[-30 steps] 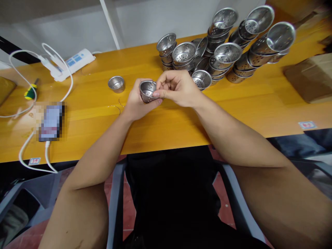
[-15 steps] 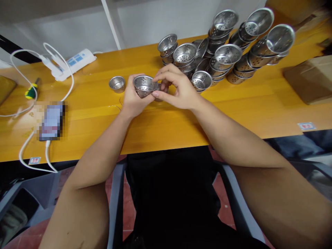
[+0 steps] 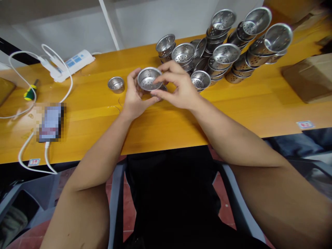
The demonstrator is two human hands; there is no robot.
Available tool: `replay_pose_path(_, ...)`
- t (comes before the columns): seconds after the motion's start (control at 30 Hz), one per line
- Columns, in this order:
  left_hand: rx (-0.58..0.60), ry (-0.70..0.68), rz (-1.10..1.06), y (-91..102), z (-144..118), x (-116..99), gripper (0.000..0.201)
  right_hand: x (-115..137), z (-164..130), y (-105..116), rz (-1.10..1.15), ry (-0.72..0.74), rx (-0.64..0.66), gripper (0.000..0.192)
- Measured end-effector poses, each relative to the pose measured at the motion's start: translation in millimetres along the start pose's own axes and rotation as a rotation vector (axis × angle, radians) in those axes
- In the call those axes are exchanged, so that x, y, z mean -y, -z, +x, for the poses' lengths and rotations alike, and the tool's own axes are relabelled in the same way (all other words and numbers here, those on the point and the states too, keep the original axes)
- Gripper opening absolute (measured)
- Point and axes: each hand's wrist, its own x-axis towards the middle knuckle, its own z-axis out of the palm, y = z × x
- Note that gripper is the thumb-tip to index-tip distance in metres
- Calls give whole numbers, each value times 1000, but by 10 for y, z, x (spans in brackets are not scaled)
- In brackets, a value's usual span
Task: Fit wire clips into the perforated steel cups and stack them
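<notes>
From the head camera, the small perforated steel strainer cup [image 3: 149, 78] now faces its open mouth up towards the viewer; a second ago it was tipped on its side, lower between the hands. It has been lifted and turned, so the holes in its floor show plainly. The left hand [image 3: 135, 95] cradles it from beneath and behind, fingers curled around its wall. The right hand [image 3: 177, 88] pinches its near rim, thumb and forefinger closed on the metal.

The cup sits above the glossy yellow wooden desk [image 3: 233, 103], near its middle. Just behind the right hand crowds the heap of stacked steel strainer cups [image 3: 220, 52], leaving little room that way. A lone small steel cup [image 3: 116, 84] stands left of the hands, with open desk towards the near edge. Farther left lie the white power strip and cables [image 3: 70, 62] and a blurred phone [image 3: 51, 121].
</notes>
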Motion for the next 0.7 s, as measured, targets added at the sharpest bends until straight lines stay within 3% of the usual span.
replay_pose_path(0.13, -54, 141, 108, 33, -2, -40, 130, -125, 87, 334, -144, 14, -334, 24)
replay_pose_path(0.23, -61, 165, 120, 46, -13, -106, 108, -267, 130, 576, -221, 52, -455, 15)
replay_pose_path(0.33, -53, 153, 133, 33, -18, -102, 100, -389, 143, 666, -292, 66, -491, 19)
replay_pose_path(0.53, -39, 126, 140, 45, -16, -36, 96, -568, 125, 569, -298, -49, -427, 20)
replay_pose_path(0.7, -43, 171, 126, 31, -2, -194, 87, -676, 112, 553, -286, -35, -436, 24)
